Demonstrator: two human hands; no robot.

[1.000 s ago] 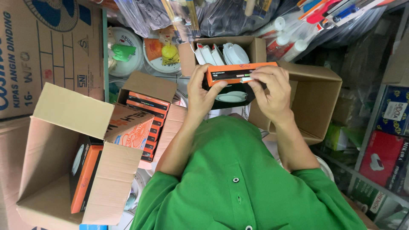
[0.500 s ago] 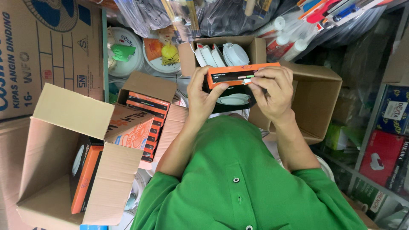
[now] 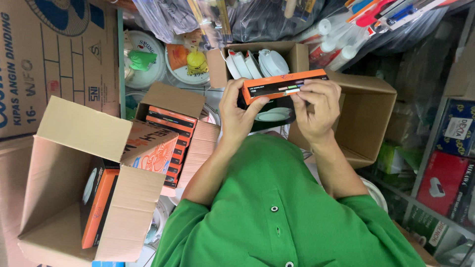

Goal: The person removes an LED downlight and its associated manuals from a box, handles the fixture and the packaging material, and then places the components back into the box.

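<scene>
A flat orange and black product box (image 3: pixel 277 91) is held up over my green shirt (image 3: pixel 277 212), both hands gripping it. My left hand (image 3: pixel 237 111) clasps its left end and underside. My right hand (image 3: pixel 316 109) pinches its right end, thumb on the orange edge. The box's black face shows a white round lamp picture. Behind it stands a small open carton (image 3: pixel 297 54) with white round lamps standing on edge inside.
An open carton (image 3: pixel 368 118) sits at the right. Left of me are a carton (image 3: pixel 173 106) packed with orange boxes and a larger open carton (image 3: pixel 74 198) holding more. Plates, bagged goods and shelves of boxed items surround the spot.
The box and both hands have stayed almost where they were; the fingers of my right hand shifted slightly on its edge.
</scene>
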